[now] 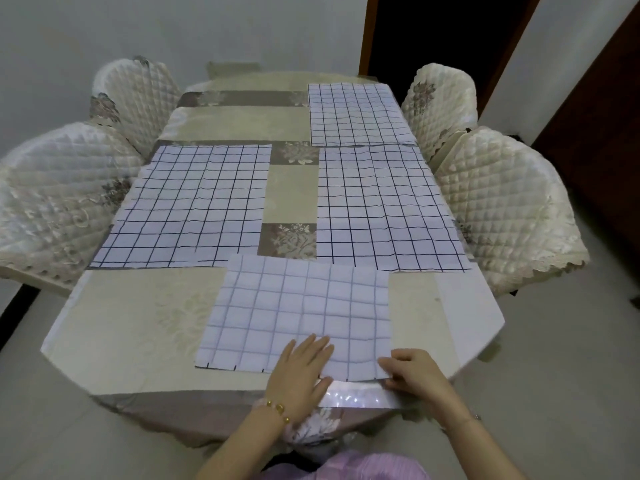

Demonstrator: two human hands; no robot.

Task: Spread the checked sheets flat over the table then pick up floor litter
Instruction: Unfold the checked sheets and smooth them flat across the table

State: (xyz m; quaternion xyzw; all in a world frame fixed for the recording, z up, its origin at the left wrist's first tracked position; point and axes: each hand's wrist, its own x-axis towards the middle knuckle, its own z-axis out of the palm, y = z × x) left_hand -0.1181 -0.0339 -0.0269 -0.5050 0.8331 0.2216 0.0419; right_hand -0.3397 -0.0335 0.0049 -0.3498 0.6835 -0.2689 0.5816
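Observation:
Several white sheets with dark checks lie flat on the table (114, 327). One sheet (356, 114) is at the far right, one (384, 209) at the middle right, one (194, 206) at the middle left. The nearest sheet (298, 306) lies at the front edge. My left hand (301, 372) rests flat, fingers spread, on its near edge. My right hand (412, 372) pinches that sheet's near right corner, which is slightly lifted. No floor litter is in view.
Quilted cream chairs stand at the left (59, 199), far left (138, 98), right (505, 209) and far right (440, 105) of the table. A dark doorway (433, 36) opens at the back right. Pale tiled floor (571, 358) surrounds the table.

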